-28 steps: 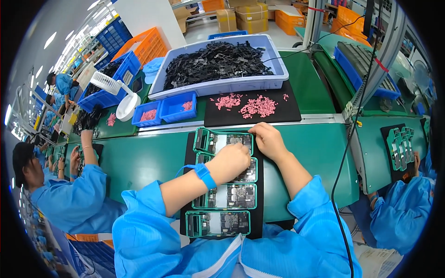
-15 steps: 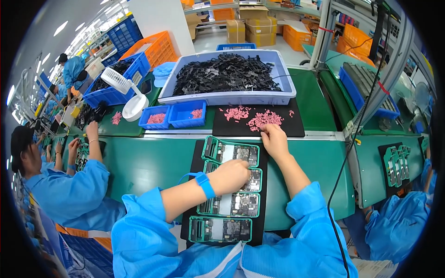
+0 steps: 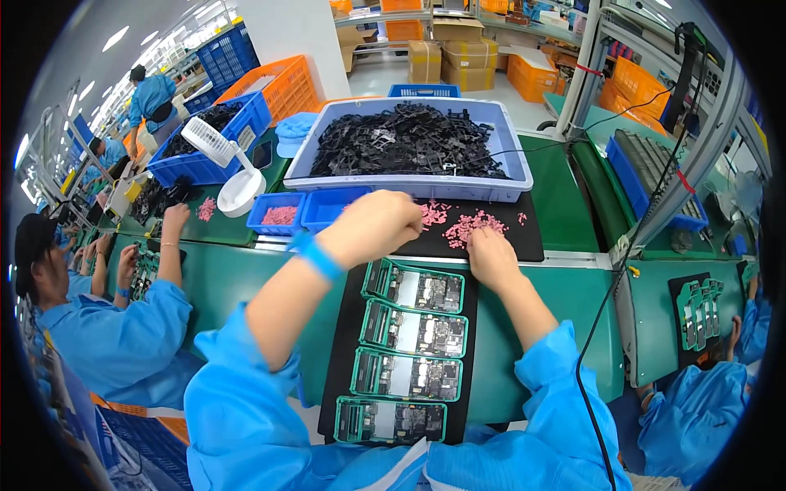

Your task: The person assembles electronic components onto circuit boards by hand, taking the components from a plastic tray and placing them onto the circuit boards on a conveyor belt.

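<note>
Right hand (image 3: 491,255) touches pink pieces (image 3: 473,226).

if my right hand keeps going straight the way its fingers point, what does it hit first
Most likely the pile of small pink parts on the black mat: the right hand points away from you, its fingertips already at the pile's near edge. Beyond that stands the grey-blue bin of black parts. Depth is hard to judge.

Both hands reach forward, left hand (image 3: 372,227) loosely curled, right hand (image 3: 490,255) lower with fingers pointing down.
</note>
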Demonstrator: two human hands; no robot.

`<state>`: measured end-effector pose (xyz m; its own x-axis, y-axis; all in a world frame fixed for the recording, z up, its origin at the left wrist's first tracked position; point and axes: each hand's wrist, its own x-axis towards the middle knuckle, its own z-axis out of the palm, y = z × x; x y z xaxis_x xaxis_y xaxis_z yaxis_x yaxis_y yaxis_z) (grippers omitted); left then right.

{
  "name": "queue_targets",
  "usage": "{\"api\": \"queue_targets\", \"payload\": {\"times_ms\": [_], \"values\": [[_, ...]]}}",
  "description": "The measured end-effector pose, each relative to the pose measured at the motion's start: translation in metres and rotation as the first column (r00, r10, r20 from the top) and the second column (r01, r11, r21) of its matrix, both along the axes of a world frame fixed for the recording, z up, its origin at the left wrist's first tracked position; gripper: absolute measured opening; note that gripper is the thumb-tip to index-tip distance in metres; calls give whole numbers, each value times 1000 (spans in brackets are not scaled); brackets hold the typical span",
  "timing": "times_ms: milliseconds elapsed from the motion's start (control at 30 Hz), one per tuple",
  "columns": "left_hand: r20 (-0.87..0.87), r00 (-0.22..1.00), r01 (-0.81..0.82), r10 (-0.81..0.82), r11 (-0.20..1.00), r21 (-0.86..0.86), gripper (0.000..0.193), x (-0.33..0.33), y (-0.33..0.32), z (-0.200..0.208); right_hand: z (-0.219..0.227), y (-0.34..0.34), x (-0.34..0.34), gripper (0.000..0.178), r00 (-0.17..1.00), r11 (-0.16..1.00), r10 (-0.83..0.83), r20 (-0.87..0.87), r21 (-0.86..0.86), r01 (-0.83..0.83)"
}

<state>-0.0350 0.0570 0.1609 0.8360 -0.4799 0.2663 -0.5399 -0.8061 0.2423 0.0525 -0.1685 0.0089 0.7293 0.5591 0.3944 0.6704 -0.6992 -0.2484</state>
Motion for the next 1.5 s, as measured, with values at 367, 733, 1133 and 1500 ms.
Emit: {"api": "queue_targets", "payload": {"times_ms": [367,733,1133,1500], "values": [[-133,988,91,-74,987,133,10,110,-12,-125,-13,-29,-78,6,983,977,59,-173,214,-21],[-157,987,92,-43,943,321,10,119,-19,-114,-11,-27,-71,6,981,972,43,-189,233,3],[-147,988,-11,37,985,171,11,66,-28,-101,-19,-35,-74,6,981,965,105,-162,255,-61],[-289,947,141,-140,990,-16,9,-62,-59,-86,-22,-33,-63,6,983,949,104,-154,310,-52]]}}
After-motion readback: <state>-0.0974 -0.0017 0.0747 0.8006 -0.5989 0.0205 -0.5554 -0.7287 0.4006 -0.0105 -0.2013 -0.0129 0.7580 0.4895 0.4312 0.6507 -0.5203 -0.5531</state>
